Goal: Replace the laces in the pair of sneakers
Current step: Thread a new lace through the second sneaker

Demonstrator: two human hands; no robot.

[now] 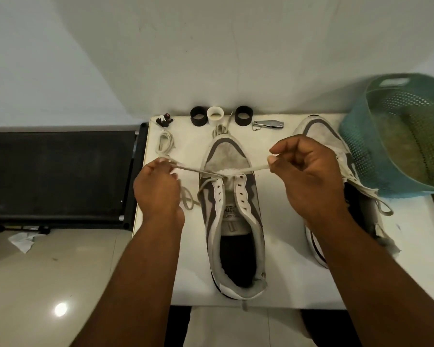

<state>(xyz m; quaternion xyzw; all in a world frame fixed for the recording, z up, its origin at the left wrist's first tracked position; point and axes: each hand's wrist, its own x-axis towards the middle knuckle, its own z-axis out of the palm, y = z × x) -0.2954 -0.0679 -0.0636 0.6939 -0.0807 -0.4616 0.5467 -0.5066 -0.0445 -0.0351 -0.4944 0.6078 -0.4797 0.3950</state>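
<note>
A grey and white sneaker (232, 219) lies in the middle of the white table (286, 271), toe pointing away from me. A pale lace (251, 170) runs through its lowest eyelets and stretches out to both sides. My left hand (158, 189) pinches the lace's left end beside the shoe. My right hand (308, 181) pinches the right end, held slightly higher. The second sneaker (318, 136) lies on its side to the right, largely hidden behind my right hand. A coiled spare lace (164, 144) sits at the table's far left.
Two black rings (199, 116) and a white ring (215, 115) stand along the far edge with a metal nail clipper (268, 125) and a small dark trinket (164, 120). A teal perforated basket (398, 136) fills the right side. A black treadmill (60, 176) lies left.
</note>
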